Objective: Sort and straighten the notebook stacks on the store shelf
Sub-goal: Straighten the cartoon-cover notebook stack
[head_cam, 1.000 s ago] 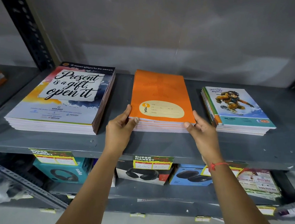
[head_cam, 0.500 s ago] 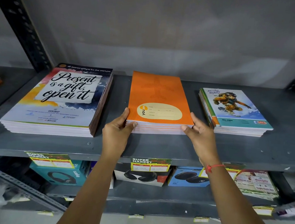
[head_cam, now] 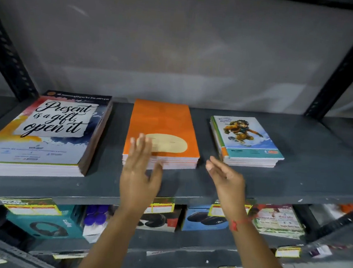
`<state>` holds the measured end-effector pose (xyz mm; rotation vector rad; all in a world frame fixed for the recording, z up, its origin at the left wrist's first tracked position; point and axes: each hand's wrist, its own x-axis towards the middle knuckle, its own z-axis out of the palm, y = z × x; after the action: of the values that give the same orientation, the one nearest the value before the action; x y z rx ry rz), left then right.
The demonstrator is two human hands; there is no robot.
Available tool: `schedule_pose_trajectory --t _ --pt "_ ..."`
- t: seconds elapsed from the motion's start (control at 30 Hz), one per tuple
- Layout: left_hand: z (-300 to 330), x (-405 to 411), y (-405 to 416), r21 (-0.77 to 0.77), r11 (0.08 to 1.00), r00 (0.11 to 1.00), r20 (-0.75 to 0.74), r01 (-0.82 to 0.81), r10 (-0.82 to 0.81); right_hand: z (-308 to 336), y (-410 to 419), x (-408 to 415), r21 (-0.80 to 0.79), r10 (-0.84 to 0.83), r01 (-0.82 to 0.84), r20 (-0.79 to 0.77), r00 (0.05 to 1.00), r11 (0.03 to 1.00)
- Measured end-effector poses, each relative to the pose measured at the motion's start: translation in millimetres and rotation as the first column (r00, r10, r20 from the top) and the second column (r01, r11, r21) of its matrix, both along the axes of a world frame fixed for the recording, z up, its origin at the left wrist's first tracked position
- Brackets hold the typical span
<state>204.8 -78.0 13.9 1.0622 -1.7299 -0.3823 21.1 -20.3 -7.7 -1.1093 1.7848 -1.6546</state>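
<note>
Three notebook stacks lie on the grey shelf (head_cam: 294, 187). The large stack with the "Present is a gift, open it" cover (head_cam: 43, 130) is at the left. An orange stack (head_cam: 165, 124) lies in the middle, squared up. At the right is a small stack with a cartoon cover (head_cam: 245, 137). My left hand (head_cam: 140, 173) is raised in front of the orange stack's front left corner, fingers spread, holding nothing. My right hand (head_cam: 225, 178) hovers between the orange and cartoon stacks, open and off both.
Dark slotted uprights (head_cam: 9, 55) frame the shelf on both sides. Below it sit headphone boxes (head_cam: 44, 224), yellow price tags (head_cam: 160, 205) and a stack of printed leaflets (head_cam: 277, 219). Bare shelf shows between the stacks and at the far right.
Both hands have let go of the orange stack's front corners and lifted off it, now open. The view has shifted slightly.
</note>
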Motion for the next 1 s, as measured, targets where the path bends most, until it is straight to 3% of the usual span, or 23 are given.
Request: schedule_pose_trajectory --t 0.07,0.13,0.2,0.33,0.5,0.77,1.0 --pt "9 -29 12 -0.051 0.995 0.994 0.077 0.083 -0.079 3 18 -23 -0.094 -0.170 0.174 0.048 0.984 0.980" --pt "13 -65 23 0.046 0.981 0.979 0.069 0.186 -0.189 6 32 -56 -0.171 -0.330 0.337 0.069 0.941 0.926" --pt "9 -104 30 0.201 0.941 0.959 0.028 0.271 -0.282 7 40 -96 -0.216 -0.393 0.391 0.032 0.919 0.895" --pt "-6 -158 29 0.506 0.814 0.958 -0.167 0.286 -0.232 -2 41 -173 0.076 -0.156 0.157 -0.011 0.988 0.985" --pt "-13 -176 7 0.536 0.812 0.973 -0.111 0.232 -0.205 -2 23 -209 0.202 0.195 -0.185 -0.034 0.980 0.962" --pt "-19 -182 6 0.547 0.827 0.990 -0.104 0.133 -0.091 -6 14 -217 0.193 0.292 -0.285 -0.006 0.956 0.939" --pt "-19 -189 5 0.550 0.808 0.968 -0.229 0.212 -0.098 -4 17 -217 0.178 0.273 -0.259 -0.061 0.960 0.949"
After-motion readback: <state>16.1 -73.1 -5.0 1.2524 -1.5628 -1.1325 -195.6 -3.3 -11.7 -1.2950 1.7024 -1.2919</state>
